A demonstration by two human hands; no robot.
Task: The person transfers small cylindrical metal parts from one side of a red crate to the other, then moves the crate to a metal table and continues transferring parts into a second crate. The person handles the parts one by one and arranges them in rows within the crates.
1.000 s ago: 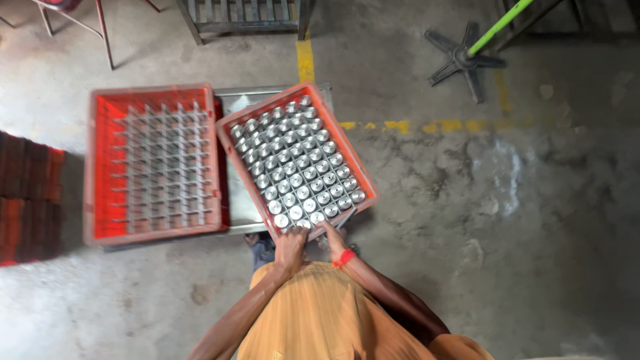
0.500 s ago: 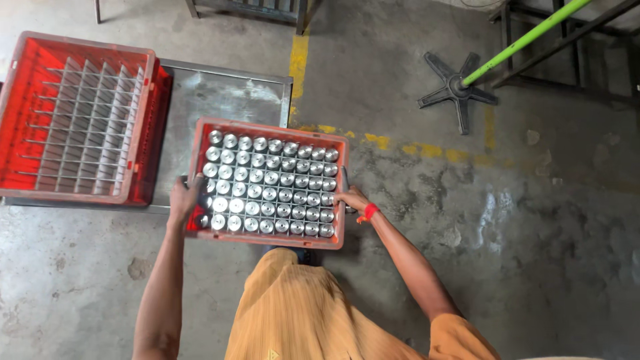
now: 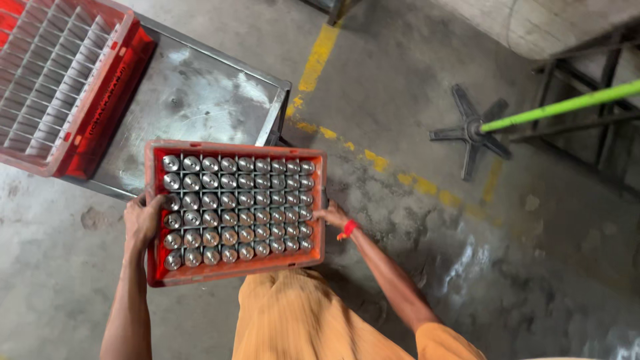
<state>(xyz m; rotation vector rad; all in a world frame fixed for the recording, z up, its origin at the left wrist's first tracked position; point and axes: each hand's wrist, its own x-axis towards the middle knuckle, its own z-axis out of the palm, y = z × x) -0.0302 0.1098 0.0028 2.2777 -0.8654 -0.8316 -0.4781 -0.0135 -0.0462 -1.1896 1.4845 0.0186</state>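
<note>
Lifted off table, crate, both hands clasping

Left hand clenched, arm extended forward. Right hand clenched, red band at wrist, arm bent.
</note>
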